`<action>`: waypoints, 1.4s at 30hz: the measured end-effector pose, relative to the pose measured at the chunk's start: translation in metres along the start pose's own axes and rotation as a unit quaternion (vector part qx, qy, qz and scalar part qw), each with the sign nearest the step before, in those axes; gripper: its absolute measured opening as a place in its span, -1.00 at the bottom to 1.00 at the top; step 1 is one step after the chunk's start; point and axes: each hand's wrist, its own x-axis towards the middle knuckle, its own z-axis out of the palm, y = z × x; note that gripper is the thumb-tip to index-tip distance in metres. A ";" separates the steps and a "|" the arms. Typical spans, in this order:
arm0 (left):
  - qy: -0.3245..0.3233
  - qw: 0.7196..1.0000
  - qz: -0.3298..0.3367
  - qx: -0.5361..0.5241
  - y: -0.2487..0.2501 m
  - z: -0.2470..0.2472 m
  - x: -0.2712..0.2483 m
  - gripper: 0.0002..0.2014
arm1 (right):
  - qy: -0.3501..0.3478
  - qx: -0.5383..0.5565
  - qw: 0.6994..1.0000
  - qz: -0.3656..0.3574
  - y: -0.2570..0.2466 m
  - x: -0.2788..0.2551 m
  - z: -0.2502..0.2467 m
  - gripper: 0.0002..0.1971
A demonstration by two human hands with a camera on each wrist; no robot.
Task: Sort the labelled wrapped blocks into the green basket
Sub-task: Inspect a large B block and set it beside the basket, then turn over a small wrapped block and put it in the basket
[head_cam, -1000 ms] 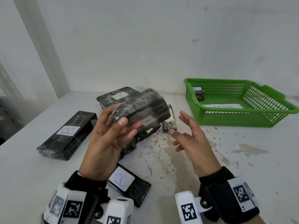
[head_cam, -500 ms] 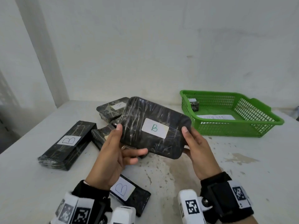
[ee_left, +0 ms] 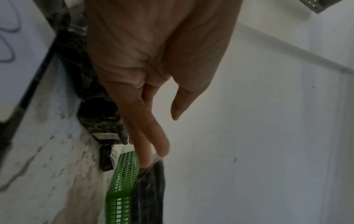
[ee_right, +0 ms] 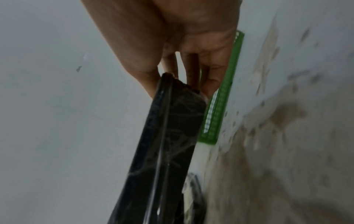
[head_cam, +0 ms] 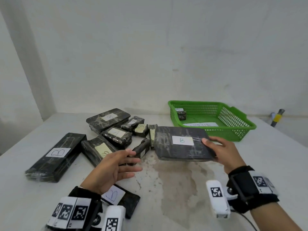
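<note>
The worktop carries the pile of wrapped blocks at left and the green basket at right, which holds one small wrapped block and a paper slip. Half a second ago both hands held the B-labelled block — now only the right hand pinches its right end, carrying it above the worktop just short of the basket. The left hand has let go, fingers relaxed and spread over the pile. The handover looks complete; placing remains.
</note>
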 end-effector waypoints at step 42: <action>0.074 0.852 0.030 0.517 0.025 0.029 0.044 -0.84 | -0.190 -0.174 0.966 -0.012 0.000 -0.014 0.108 -0.78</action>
